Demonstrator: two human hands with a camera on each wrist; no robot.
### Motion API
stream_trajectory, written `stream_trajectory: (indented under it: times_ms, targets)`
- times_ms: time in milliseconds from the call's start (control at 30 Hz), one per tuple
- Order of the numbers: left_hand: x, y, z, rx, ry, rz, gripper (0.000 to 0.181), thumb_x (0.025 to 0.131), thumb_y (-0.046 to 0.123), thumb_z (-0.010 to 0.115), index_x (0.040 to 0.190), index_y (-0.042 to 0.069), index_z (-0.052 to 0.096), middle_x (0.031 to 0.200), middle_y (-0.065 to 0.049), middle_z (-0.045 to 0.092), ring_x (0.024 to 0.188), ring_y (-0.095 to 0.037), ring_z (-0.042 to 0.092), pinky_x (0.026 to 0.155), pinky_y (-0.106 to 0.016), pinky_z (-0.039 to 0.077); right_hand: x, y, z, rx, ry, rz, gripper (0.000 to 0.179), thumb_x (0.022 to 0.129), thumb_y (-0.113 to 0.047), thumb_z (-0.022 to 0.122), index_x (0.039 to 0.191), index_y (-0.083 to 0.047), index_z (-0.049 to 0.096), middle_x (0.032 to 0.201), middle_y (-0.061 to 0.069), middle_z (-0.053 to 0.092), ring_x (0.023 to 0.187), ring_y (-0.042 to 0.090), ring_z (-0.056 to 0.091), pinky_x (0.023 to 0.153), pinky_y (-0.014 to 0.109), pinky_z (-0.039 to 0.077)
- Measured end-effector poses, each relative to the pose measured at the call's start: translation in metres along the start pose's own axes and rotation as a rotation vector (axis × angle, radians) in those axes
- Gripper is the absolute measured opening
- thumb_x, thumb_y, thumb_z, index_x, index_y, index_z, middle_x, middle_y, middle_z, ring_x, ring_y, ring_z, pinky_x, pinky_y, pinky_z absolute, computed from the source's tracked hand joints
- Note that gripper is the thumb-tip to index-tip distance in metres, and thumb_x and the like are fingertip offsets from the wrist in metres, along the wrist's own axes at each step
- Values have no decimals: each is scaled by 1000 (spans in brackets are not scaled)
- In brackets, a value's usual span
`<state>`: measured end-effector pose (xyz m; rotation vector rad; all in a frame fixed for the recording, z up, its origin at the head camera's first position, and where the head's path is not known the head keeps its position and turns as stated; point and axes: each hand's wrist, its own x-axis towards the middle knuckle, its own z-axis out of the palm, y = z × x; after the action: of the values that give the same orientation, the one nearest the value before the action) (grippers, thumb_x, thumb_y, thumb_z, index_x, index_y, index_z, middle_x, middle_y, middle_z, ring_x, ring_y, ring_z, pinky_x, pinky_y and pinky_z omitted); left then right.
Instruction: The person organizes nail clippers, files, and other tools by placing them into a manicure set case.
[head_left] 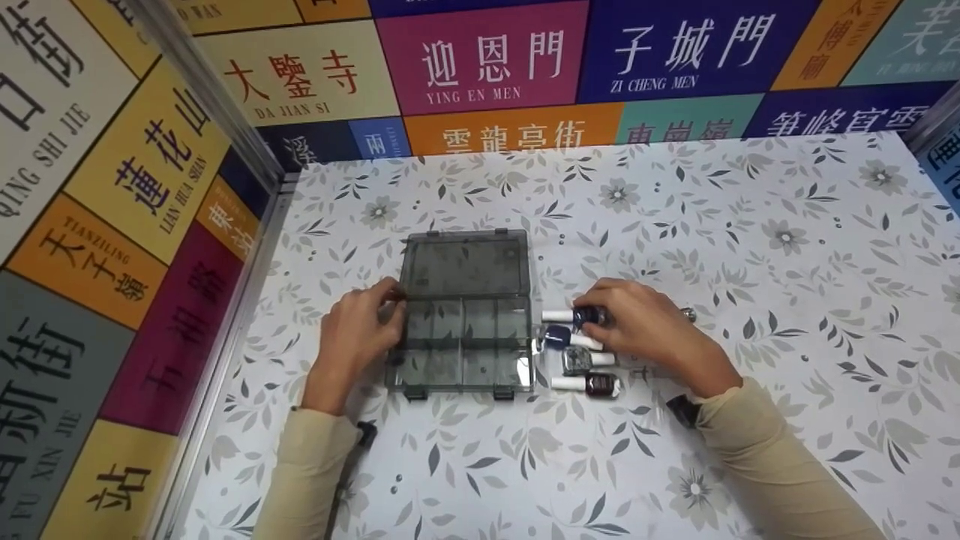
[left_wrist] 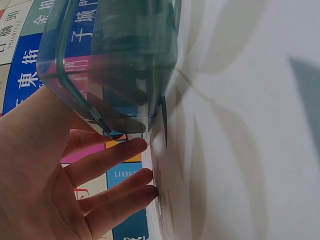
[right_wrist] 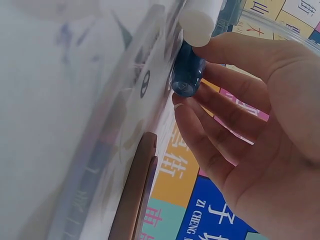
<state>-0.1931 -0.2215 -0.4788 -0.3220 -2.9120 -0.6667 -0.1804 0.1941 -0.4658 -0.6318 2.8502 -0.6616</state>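
A smoky grey, see-through compartment box [head_left: 461, 343] stands with its lid [head_left: 466, 264] folded back. My left hand [head_left: 358, 339] touches the box's left side; in the left wrist view its fingers [left_wrist: 112, 157] reach out loosely beneath a box corner. Right of the box, my right hand [head_left: 637, 319] pinches a dark blue nail polish bottle [head_left: 586, 316], its white cap toward the box. Just below lie another blue nail polish bottle [head_left: 559, 336], a glittery grey one [head_left: 577, 361] and a dark red one [head_left: 601, 385]. In the right wrist view, fingers surround a blue bottle [right_wrist: 188, 72].
A small shiny object [head_left: 688, 315] shows behind the right hand. The table has a white leaf-patterned cover [head_left: 480, 465]. Panels with coloured lettering stand along the back [head_left: 480, 67] and the left side [head_left: 112, 247].
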Motion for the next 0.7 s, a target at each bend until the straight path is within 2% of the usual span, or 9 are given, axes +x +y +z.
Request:
stream_trajectory:
  times_ms: [200,700]
  targets:
    - [-1,0,1,8,0,-15,16,103,29,69,117,24,76,117,0,84,102,-35,78,74,-55,59,0,2,1,7,-5,8,45,91,-21,87,135,-15,76,127,6,75,111,31,72,97,54,59]
    - [-2,2,0,18,-14,-31,17,104,31,67,119,25,74,118,-1,83,108,-37,77,77,-60,60,-2,3,-2,15,33,3,46,93,-22,86,136,-14,73,127,5,76,114,29,71,102,57,57]
